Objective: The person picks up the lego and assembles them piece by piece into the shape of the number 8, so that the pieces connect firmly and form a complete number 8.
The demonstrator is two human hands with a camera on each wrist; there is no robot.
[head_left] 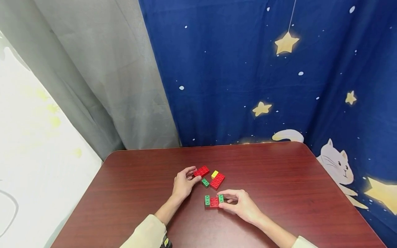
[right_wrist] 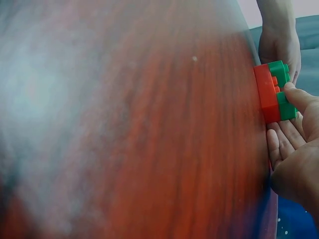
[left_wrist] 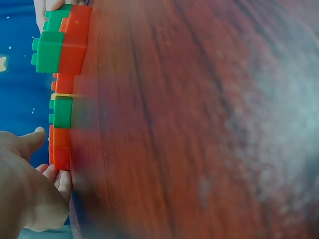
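One green two-stud brick (head_left: 221, 198), pinched endwise by the right hand (head_left: 243, 206); left hand (head_left: 183, 184), fingers loosely parted, flanks a red eight-stud brick (head_left: 203, 171).

Clock read from where I sit. I note a dark reddish table (head_left: 139, 179), wood-grained, far corners rounded, reaching away toward 12. Grey curtain (head_left: 93, 62) at 11; pale panel (head_left: 28, 137), faint yellow blotches (head_left: 55, 121), at 10. Blue curtain (head_left: 217, 69), 12 to 3. Printed on it: hanging star (head_left: 286, 43) at 1; whitish cat (head_left: 336, 163) at 2; larger star (head_left: 384, 193) near 3.
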